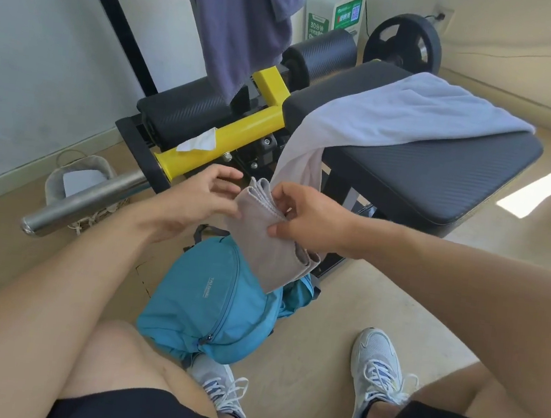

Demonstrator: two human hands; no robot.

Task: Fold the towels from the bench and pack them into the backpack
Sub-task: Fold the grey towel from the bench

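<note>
The folded towel (263, 242) is a plain beige-grey with a lighter stitched hem. A pale lavender-white towel (426, 112) lies over the table (443, 173), whose black pad carries a fine carbon-weave pattern. The backpack (208, 301) is teal blue with small white lettering and a dark zip pull. A purple-grey towel (243, 23) hangs from the black frame. The frame's tube (242, 129) is bright yellow, the bar (86, 201) bare silver. The shoes (376, 368) are white with blue stripes; the shorts (141, 413) are black. The floor (342, 302) is light tan.
</note>
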